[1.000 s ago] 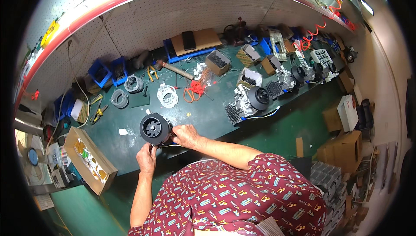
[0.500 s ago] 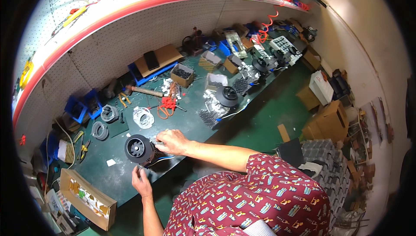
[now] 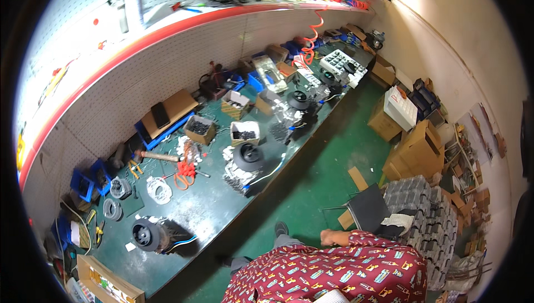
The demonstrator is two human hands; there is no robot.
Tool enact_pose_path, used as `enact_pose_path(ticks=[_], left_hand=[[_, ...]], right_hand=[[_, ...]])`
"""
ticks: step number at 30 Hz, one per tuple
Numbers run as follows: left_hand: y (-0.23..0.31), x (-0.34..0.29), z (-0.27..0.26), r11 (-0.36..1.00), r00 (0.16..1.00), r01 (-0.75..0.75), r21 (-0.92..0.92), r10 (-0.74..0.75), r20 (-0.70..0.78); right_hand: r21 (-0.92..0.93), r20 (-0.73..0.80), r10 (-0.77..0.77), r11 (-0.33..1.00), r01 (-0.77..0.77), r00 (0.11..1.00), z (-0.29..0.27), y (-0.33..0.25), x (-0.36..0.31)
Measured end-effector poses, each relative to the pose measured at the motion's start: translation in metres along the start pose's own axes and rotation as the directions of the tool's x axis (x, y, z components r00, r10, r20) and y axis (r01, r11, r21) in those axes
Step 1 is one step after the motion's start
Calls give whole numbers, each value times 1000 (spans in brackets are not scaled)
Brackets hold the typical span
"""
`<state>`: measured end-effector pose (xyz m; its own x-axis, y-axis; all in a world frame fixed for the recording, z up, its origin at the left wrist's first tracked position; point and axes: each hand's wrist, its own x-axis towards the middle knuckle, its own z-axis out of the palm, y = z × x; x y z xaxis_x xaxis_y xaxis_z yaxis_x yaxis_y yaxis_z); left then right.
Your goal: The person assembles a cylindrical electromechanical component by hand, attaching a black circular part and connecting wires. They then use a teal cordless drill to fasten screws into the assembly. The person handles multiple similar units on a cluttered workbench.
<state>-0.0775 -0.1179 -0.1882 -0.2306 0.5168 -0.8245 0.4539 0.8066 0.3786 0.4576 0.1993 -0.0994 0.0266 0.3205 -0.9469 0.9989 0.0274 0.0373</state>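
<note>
My right hand (image 3: 335, 238) hangs away from the bench at the end of a maroon patterned sleeve, fingers curled in a loose fist with nothing visible in it. My left hand is out of view. A motor unit with a black fan wheel (image 3: 146, 236) lies on its side near the left end of the green bench, blue and white wires trailing from it; no hand touches it. Farther right, a similar black-fan assembly (image 3: 248, 158) on a silvery metal casting stands near the front edge. A grey ring-shaped plate (image 3: 159, 190) lies behind the motor unit.
A hammer (image 3: 158, 156) and red-handled scissors (image 3: 185, 180) lie on the bench. Cardboard boxes of small parts (image 3: 245, 143) stand behind. On the floor are a dark chair (image 3: 364, 208), large cartons (image 3: 414, 155) and stacked grey trays (image 3: 414, 205). The bench's front edge (image 3: 222, 222) runs diagonally.
Both hands have left the motor unit, which stays on the bench. My right hand has swung right over the floor; my left has left view. The view has shifted rightward, and my foot now shows.
</note>
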Motion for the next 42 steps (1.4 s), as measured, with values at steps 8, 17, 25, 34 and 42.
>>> enact_pose_path(ticks=[8,17,25,34,42], left_hand=[[153,77,34,930,960,-255,264,277,-45],[663,-1,72,491,496,-868,72,862,99],[793,24,127,308,354,-934,181,728,587],[947,82,175,192,338,-939,284,653,678],[1082,102,260,74,195,-979,190,616,763]], right_hand=[[214,-383,-332,876,432,862,-47,76,85],[566,-789,-77,295,770,609,-143,151,26],[773,-550,356,559,299,756,23,275,89],[897,-375,362,373,236,854,56,331,154],[920,-355,602,87,382,716,27,381,170]])
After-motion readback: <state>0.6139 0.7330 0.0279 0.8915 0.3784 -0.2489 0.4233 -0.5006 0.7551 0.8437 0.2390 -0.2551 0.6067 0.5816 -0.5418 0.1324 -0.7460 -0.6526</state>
